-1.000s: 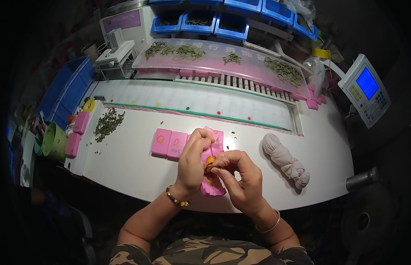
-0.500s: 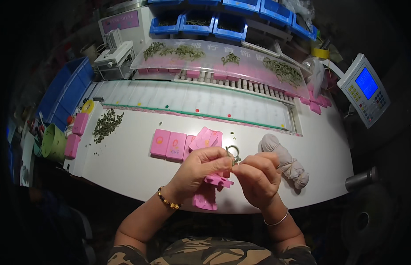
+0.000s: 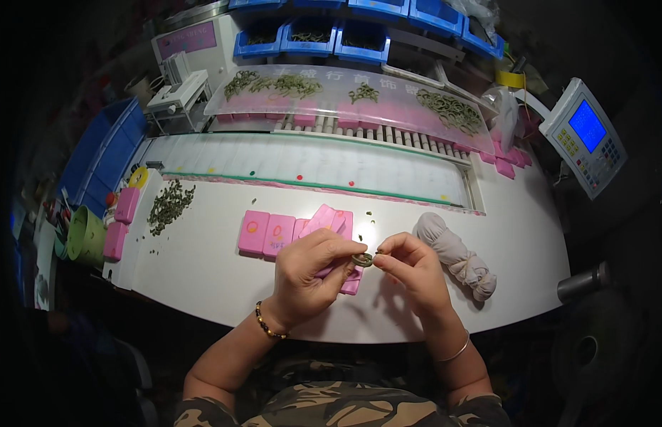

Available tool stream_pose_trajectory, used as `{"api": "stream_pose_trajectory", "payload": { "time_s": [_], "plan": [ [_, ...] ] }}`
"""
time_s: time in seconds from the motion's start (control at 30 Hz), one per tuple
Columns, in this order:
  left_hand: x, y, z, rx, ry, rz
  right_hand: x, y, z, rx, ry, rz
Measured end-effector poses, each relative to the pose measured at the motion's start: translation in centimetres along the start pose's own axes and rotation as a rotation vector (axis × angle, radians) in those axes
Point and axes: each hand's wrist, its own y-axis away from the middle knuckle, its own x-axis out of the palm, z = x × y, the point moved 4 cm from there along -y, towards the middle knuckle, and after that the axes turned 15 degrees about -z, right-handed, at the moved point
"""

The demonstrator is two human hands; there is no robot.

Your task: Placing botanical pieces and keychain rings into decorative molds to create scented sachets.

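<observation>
A small green ring-shaped piece (image 3: 362, 260) is pinched between the thumb and forefinger of my left hand (image 3: 309, 269). It lies nearly edge-on to me. Just to its right, my right hand (image 3: 416, 272) has thumb and forefinger pressed together at a tiny dark bit (image 3: 379, 253); its exact shape is too small to make out. Beneath and behind my left hand sit pink mold blocks (image 3: 253, 231), some flat and one tilted on top of others. Part of a pink piece (image 3: 351, 283) shows below the ring, partly hidden by my left fingers.
A rolled whitish cloth (image 3: 455, 256) lies right of my hands. Dark green bits (image 3: 171, 206) are heaped at left, near a green cup (image 3: 86, 235). A white conveyor (image 3: 309, 161) crosses behind; a clear sheet (image 3: 388, 89) above it carries green pieces. A control panel (image 3: 585, 139) stands at right.
The ring-shaped piece has turned from upright to nearly flat. My right fingertips have shifted to its right side. The pink pieces that hung below my left hand no longer show there.
</observation>
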Motion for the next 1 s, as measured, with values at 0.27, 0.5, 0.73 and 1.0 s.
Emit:
{"api": "stream_pose_trajectory", "payload": {
  "time_s": [0.27, 0.5, 0.73, 1.0],
  "plan": [
    [0.4, -0.8, -0.2, 0.143, -0.166, -0.007, 0.7, 1.1, 4.8, -0.713, 0.484, -0.098],
    [1.6, -1.7, 0.2, -0.071, -0.024, 0.130, 0.6, -0.6, 5.1, -0.401, 0.293, -0.024],
    [-0.3, -3.6, 3.8, -0.721, 0.388, 0.022, -4.0, -14.0, 9.4, -0.386, 0.588, -0.066],
    [-0.8, -3.3, 5.0, -0.752, 0.383, -0.109, -10.2, -28.1, 14.2, -0.619, 0.551, -0.681]
  ]
}}
